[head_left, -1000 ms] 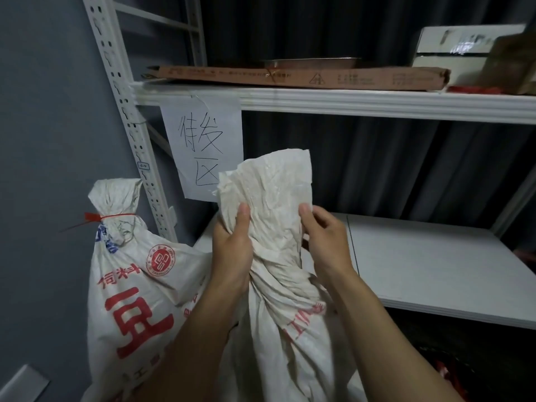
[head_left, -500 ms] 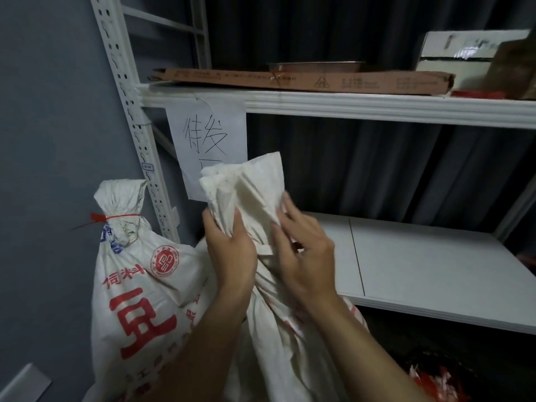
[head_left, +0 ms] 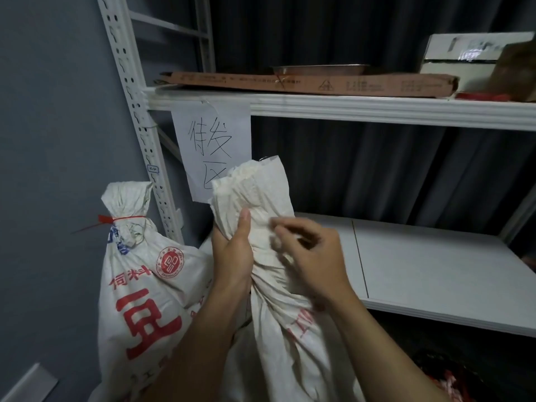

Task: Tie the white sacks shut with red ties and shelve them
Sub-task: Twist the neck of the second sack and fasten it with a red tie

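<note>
1. The tied sack is standing at about 9 o'clock from the hands, just beside the rack's perforated upright post. Its woven plastic skin is crinkling under bold red print, and a thin red tie is cinching its neck into a ruffled tuft.
2. The left hand is clenching the gathered neck of the second sack, thumb pointing to 12 o'clock, with the pleated mouth fanning out above the fist.
3. That second sack is standing right in front of the person (no tie is showing on it yet), so I judge that the step in hand is bunching the neck before tying.
4. The right hand is curling in at the neck's 3 o'clock side. Blur is hiding the fingertips, so I cannot tell whether it is pinching the cloth.
5. The next move is probably calling for a red tie, looped and pulled tight just above the fist.
6. The lower shelf, a flat, smooth white board at 3 o'clock, is offering the landing place.
</note>
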